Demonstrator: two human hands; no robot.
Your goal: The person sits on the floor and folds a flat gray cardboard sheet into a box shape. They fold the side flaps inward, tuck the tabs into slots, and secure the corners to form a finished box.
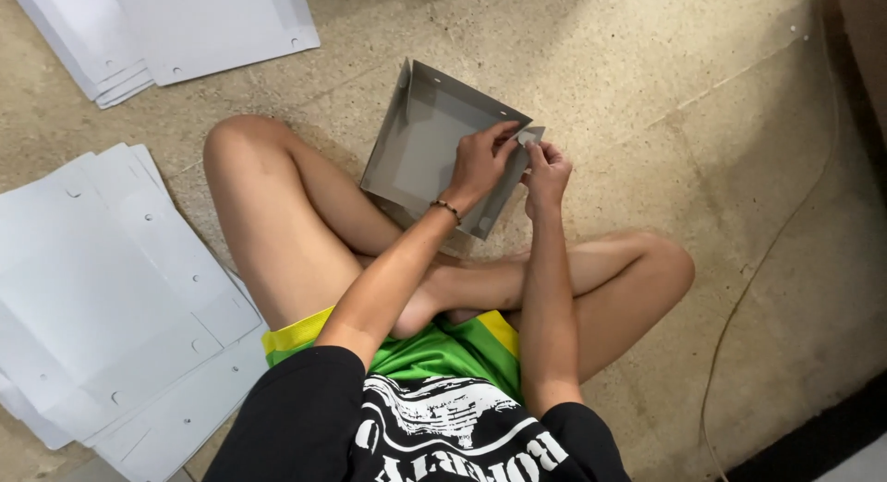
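Head view, looking down on a person seated cross-legged on a speckled concrete floor [702, 103].

At far left, a fanned stack of flat white card sheets [102, 297] lies on the floor beside the person's left knee; each sheet shows small punched holes near its edges. A second pile of white sheets [176, 29] lies at the upper left, well apart from the first.

In the centre, a shallow grey cardboard tray [420, 145] with folded-up walls rests partly on the floor and partly against the person's crossed shins, tilted toward the camera. Small holes mark its far wall, and one corner flap stands upright at its upper left.

The left hand [480, 163], with a beaded bracelet [447, 207] at the wrist, lies over the tray's right-hand wall; its fingers are curled and pressed together, gripping the wall's edge near the right corner. Just beside it, the right hand [547, 172] is raised at the same corner, thumb and forefinger pinching a small grey corner flap [530, 136] of the tray. The two hands nearly touch; whether they meet cannot be told.

At right, a thin pale cord [776, 251] runs in a curve across the floor, well apart from the tray. A dark strip [813, 436] crosses the lower right corner.
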